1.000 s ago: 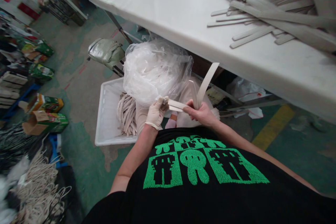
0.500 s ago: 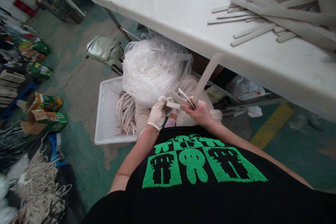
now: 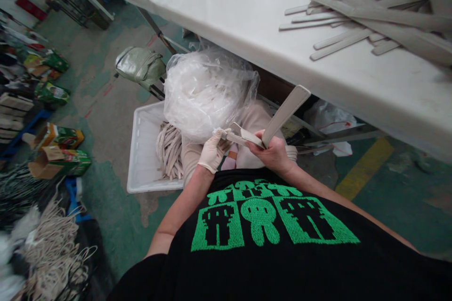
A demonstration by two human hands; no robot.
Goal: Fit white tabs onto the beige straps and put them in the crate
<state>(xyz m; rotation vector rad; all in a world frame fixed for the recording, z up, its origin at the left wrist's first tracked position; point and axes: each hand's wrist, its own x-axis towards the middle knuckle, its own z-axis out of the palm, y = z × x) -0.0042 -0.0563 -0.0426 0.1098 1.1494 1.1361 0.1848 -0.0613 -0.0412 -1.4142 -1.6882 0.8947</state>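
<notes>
My right hand (image 3: 273,151) is closed around a flat, light grey stitched strap (image 3: 286,112), whose wide end sticks up toward the table edge. From that hand the strap's narrower part bends across to my left hand (image 3: 212,149), which wears a white glove and pinches its end. A thin loop of strap stands up between the two hands. Just beyond my left hand, on my lap, rests a clear plastic bag (image 3: 201,91) with whitish contents. Left of my knee, a white plastic bin (image 3: 141,153) holds a bundle of narrow grey strips (image 3: 169,153).
A white-covered table (image 3: 226,4) runs along the front, with a pile of grey straps (image 3: 374,14) at its right. A green wrapped bundle (image 3: 139,65) stands beyond the bin. Open cartons (image 3: 60,162) and a heap of cords (image 3: 52,258) lie at far left.
The strap's wide end has tilted right and lower, turning its stitched face toward me. The strap ends between my hands have come closer together, and my left hand has stayed nearly in place.
</notes>
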